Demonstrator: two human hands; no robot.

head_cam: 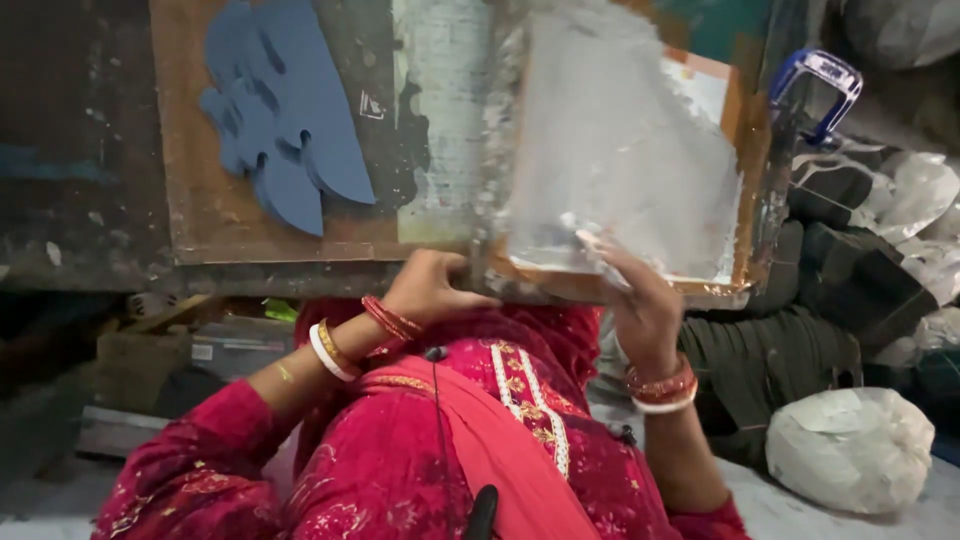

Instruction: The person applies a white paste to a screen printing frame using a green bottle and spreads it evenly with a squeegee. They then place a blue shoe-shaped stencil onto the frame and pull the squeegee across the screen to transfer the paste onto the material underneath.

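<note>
While the left hand [430,290] is gripping the near edge of the table [270,245], the right hand [640,300] is pressing open fingers on the lower edge of the whitish crusted sheet [620,160] lying on the wooden frame [742,180]. Its ragged top edge is looking brittle, so a hard tug is risking a tear. The blue clamp [820,85] is sitting close at the frame's corner, risking a snag.

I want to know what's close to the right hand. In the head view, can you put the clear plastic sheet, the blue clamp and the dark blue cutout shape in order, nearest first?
From the right hand:
1. Clear plastic sheet: right under its fingers, touching.
2. Blue clamp: up at the board's right edge.
3. Dark blue cutout shape: far over on the board's left side.
</note>
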